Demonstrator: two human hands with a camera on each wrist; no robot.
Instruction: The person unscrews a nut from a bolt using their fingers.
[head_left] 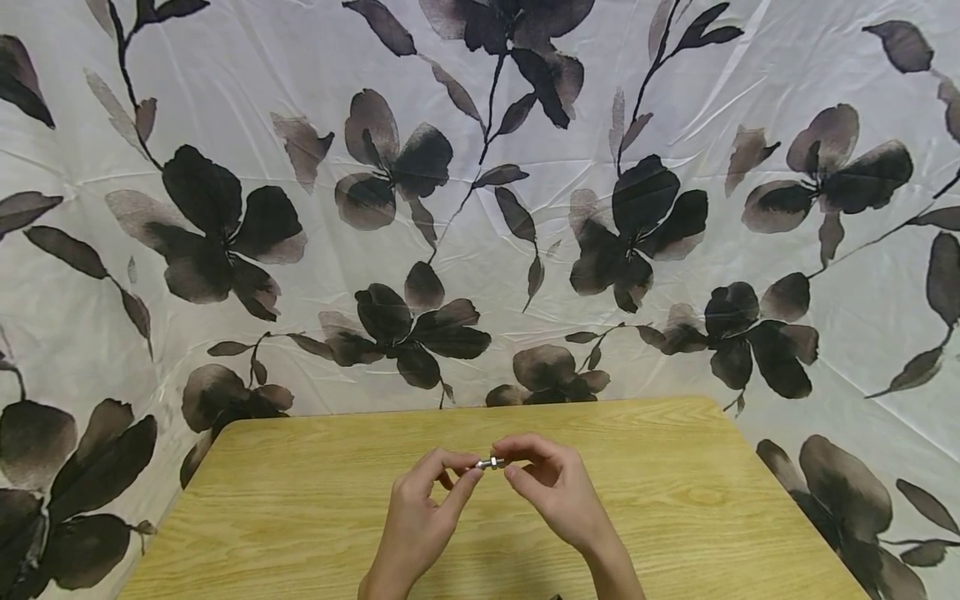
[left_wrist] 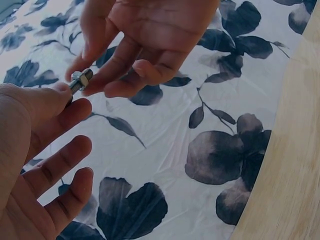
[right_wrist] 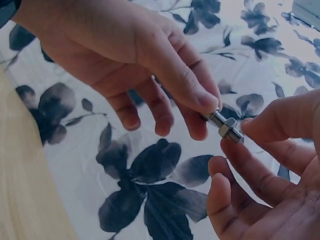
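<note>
A small silver metal bolt (right_wrist: 215,118) with a hex nut (right_wrist: 228,126) on its threads is held up between both hands. My left hand (head_left: 423,508) pinches one end of the bolt between thumb and index finger; its other fingers spread loosely in the left wrist view. From the other side, my right hand (head_left: 558,492) has its thumb and index fingertips bent around the nut, close to the bolt's free end. The remaining fingers of the right hand (right_wrist: 270,185) are half curled, away from the metal.
Below the hands is a light wood-grain table (head_left: 300,500). A white cloth with dark flowers (head_left: 525,208) hangs behind and around it. The tip of a small dark thing (head_left: 556,597) shows at the bottom edge of the head view.
</note>
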